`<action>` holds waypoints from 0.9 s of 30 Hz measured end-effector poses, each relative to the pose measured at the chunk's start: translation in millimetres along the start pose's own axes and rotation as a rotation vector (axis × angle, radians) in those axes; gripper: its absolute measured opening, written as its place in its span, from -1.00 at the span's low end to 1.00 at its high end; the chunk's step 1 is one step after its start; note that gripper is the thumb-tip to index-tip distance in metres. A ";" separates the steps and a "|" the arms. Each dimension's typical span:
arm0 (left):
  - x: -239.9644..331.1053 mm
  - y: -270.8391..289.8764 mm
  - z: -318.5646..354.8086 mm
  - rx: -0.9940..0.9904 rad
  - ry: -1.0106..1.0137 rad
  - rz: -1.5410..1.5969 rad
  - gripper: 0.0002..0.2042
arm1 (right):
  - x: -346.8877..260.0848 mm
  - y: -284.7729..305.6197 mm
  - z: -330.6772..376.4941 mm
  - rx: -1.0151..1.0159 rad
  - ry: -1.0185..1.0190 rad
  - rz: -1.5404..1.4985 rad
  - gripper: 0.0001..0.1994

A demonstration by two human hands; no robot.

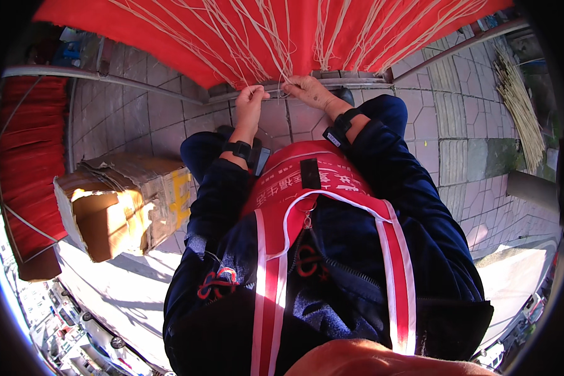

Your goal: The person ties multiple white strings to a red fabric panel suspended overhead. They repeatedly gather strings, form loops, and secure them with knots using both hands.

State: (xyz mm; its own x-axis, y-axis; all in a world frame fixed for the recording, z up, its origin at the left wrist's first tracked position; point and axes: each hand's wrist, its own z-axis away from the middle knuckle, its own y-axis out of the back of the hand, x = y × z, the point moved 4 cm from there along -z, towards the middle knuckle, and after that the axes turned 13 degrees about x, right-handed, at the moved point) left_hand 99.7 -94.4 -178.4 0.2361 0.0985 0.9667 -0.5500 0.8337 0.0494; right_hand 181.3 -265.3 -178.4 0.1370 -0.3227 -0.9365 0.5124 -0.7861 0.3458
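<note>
A red cloth (pixel 301 31) is spread in front of me, with many long pale strings (pixel 254 41) lying across it toward its near edge. At that edge my left hand (pixel 249 108) is closed in a pinch, and what sits between its fingertips is too small to make out. Just to its right, my right hand (pixel 308 92) pinches the end of a pale string, its fingers pressed together. Fine loose string ends show in the small gap between both hands. Each wrist wears a black strap with a small box.
A metal rail (pixel 125 83) runs along the cloth's near side. An open cardboard box (pixel 128 207) stands on the paving at my left, beside another red cloth (pixel 31 163) on a frame. A bundle of thin sticks (pixel 521 116) lies far right. A red apron (pixel 294 172) covers my lap.
</note>
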 end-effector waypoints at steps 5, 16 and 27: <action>-5.3 8.6 -2.0 0.017 -0.025 0.014 -0.76 | 0.0 -3.6 1.1 0.021 0.013 -0.094 -0.75; -17.3 27.0 -6.8 0.090 -0.016 -0.050 -0.80 | 1.2 30.5 -24.6 0.433 -0.086 -0.041 -0.63; -21.7 32.7 -8.1 0.084 -0.011 -0.111 -0.81 | 1.6 25.5 -75.1 0.179 -0.179 -0.268 -0.68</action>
State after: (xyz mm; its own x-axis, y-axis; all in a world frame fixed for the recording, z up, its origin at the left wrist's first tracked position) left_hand 83.1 -64.9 -199.8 0.2902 0.0019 0.9570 -0.5866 0.7905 0.1763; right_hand 258.3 -246.3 -175.4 -0.1409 -0.1671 -0.9758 0.3508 -0.9301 0.1086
